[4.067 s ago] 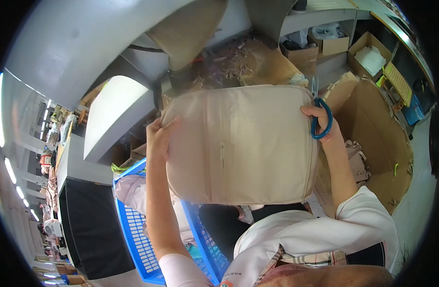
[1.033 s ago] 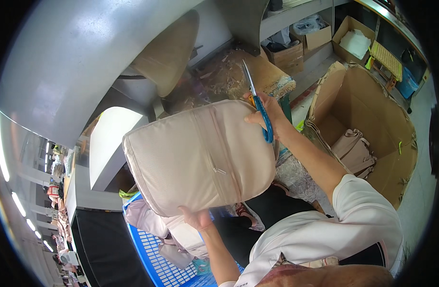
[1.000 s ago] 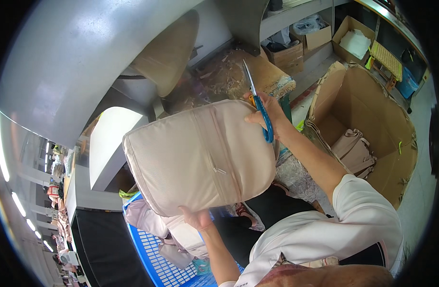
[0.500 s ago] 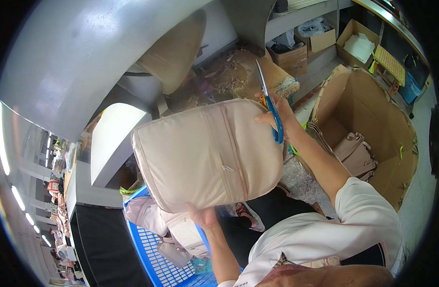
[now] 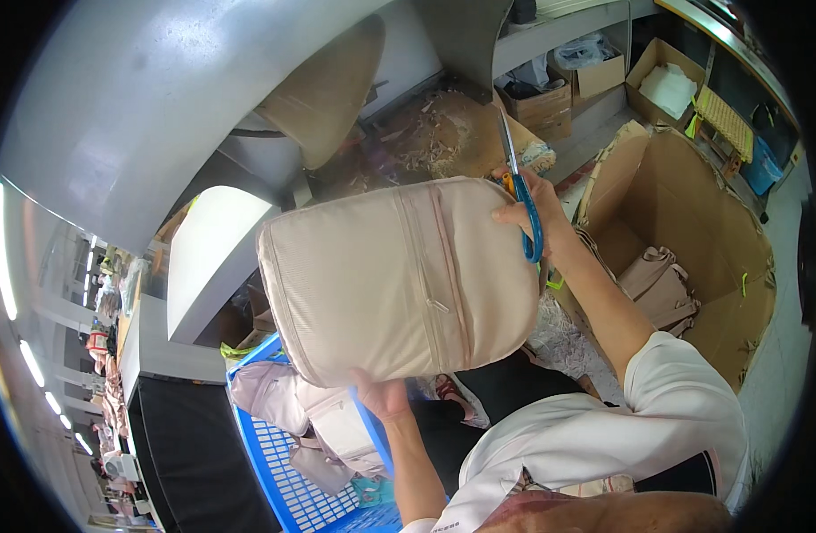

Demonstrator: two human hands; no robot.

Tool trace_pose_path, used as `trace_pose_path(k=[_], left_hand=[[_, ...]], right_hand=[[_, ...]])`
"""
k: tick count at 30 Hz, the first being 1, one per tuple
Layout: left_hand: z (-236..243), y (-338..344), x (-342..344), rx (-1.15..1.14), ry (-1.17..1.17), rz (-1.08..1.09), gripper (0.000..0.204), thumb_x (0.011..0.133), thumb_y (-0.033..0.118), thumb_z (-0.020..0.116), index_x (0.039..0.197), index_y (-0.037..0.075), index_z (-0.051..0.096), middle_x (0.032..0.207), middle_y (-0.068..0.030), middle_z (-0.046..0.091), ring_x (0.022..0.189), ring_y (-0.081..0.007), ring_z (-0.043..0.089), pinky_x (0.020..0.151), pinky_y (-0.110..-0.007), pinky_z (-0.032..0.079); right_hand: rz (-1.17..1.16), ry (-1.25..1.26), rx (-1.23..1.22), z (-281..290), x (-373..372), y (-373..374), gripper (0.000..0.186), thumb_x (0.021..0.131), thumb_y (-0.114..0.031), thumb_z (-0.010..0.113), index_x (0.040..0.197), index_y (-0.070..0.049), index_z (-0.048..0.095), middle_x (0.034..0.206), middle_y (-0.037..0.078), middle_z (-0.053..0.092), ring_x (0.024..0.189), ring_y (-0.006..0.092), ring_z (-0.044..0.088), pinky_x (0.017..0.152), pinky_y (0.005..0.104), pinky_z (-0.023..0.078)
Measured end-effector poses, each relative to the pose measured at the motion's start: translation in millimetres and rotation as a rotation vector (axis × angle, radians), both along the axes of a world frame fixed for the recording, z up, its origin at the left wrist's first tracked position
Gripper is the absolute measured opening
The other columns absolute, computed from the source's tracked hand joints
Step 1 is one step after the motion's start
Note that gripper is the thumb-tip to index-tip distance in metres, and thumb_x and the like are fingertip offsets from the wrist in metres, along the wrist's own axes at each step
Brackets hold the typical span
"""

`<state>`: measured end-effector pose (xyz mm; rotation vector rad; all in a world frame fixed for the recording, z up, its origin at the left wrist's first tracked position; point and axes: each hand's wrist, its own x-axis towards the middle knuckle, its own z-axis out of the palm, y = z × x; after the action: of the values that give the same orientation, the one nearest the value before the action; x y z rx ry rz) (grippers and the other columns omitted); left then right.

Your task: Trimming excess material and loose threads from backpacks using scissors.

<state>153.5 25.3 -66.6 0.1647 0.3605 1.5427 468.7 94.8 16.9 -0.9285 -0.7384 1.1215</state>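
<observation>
Bag (image 5: 354, 289): pale pink, padded, round-cornered, crossed by a zip (image 5: 427, 297); held aloft near the blue basket (image 5: 374, 431).
Left hand (image 5: 383, 397): curled on the near edge, partly hidden beneath.
Right hand (image 5: 550, 216): closed on the right edge, scissors (image 5: 527, 206) also held.
Change: since the first frame, the bag is turned, its ribbed panel now left of the zip.

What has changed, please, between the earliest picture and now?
The cream bag was turned: its ribbed panel, formerly right of the zip, is now left. The left hand moved from the bag's left side to its lower edge. The right hand still holds the scissors.
</observation>
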Motion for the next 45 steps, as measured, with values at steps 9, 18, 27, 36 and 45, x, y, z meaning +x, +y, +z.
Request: trace_pose_path(k=[9,18,27,36,45], left_hand=[[-2,1,4,0.004,0.025,0.013,0.049,0.078,0.024,0.060,0.119,0.003,0.044,0.125,-0.0121,0.043,0.118,-0.0285,0.035,0.102,-0.048,0.021],[-4,1,1,-0.035,-0.017,0.008,0.049,0.078,0.024,0.060,0.119,0.003,0.044,0.125,-0.0120,0.043,0.119,-0.0289,0.035,0.102,-0.049,0.020],[-2,1,8,-0.023,0.021,0.006,0.050,0.077,0.024,0.061,0.119,0.003,0.043,0.126,-0.0121,0.042,0.120,-0.0288,0.033,0.102,-0.048,0.019],[-12,-12,10,-0.081,0.014,-0.022,0.054,0.075,0.024,0.063,0.121,0.004,0.041,0.128,-0.0113,0.039,0.120,-0.0286,0.032,0.102,-0.049,0.018],[-31,-70,69,-0.250,0.193,-0.385,0.061,0.072,0.020,0.066,0.124,0.006,0.037,0.127,-0.0094,0.041,0.119,-0.0263,0.035,0.099,-0.047,0.025]], right_hand=[[-0.040,-0.037,0.012,-1,6,0,0.050,0.055,0.007,0.065,0.103,0.000,0.050,0.075,0.000,0.050,0.056,0.0065,0.047,0.054,0.0193,0.039],[-0.031,-0.107,-0.002,1,2,6,0.047,0.056,0.008,0.064,0.100,0.000,0.050,0.073,0.000,0.049,0.056,0.0059,0.046,0.052,0.0202,0.039],[-0.024,-0.041,0.035,-3,10,3,0.047,0.057,0.008,0.063,0.102,0.001,0.050,0.073,0.001,0.049,0.056,0.0063,0.048,0.054,0.0194,0.039],[-0.034,-0.163,-0.038,1,14,-15,0.050,0.057,0.004,0.065,0.105,-0.003,0.050,0.082,0.002,0.050,0.067,0.0095,0.051,0.066,0.0215,0.043],[-0.162,-0.689,0.100,53,105,-106,0.039,0.067,-0.015,0.063,0.104,-0.006,0.053,0.084,0.003,0.053,0.073,0.0138,0.049,0.071,0.0267,0.041]])
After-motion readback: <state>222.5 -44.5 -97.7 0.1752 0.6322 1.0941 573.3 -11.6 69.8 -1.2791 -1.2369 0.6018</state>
